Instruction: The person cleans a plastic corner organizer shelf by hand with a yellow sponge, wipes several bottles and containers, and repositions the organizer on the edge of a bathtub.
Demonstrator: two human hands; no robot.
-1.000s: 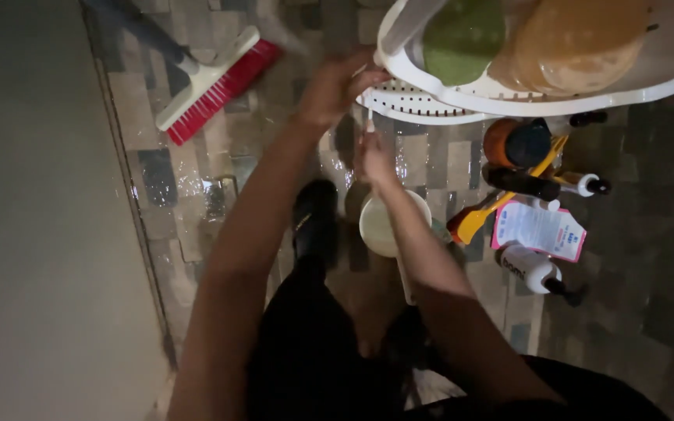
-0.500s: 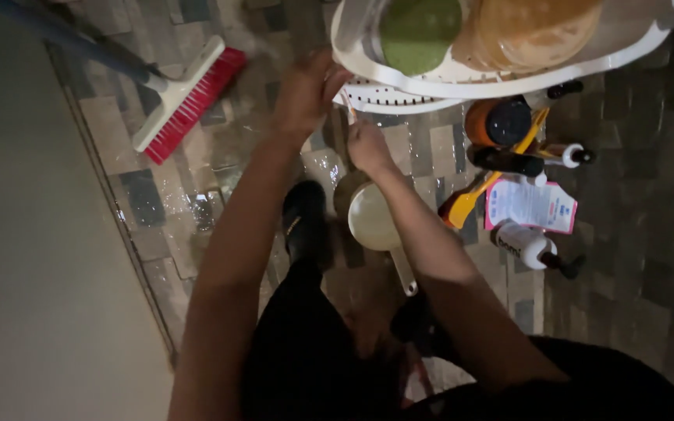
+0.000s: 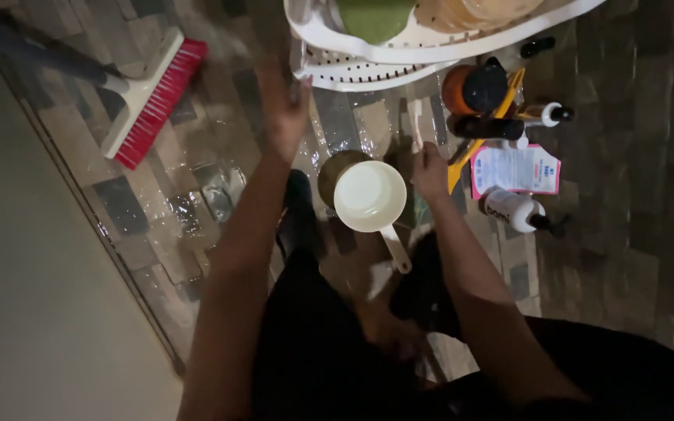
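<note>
- My left hand [image 3: 284, 109] has come off the white basket [image 3: 368, 66] and hangs open, blurred, above the wet floor [image 3: 189, 187].
- The white ladle [image 3: 370, 196] rests on its pot.
- My right hand [image 3: 429, 170] seems closed on a thin pale stick [image 3: 417, 125], which it still holds upright.

A single head-worn camera looks almost straight down from standing height onto the wet tiled floor [image 3: 196, 179]. The person's arms and legs fill the lower frame; a white basket [image 3: 368, 66] borders the top edge.
</note>
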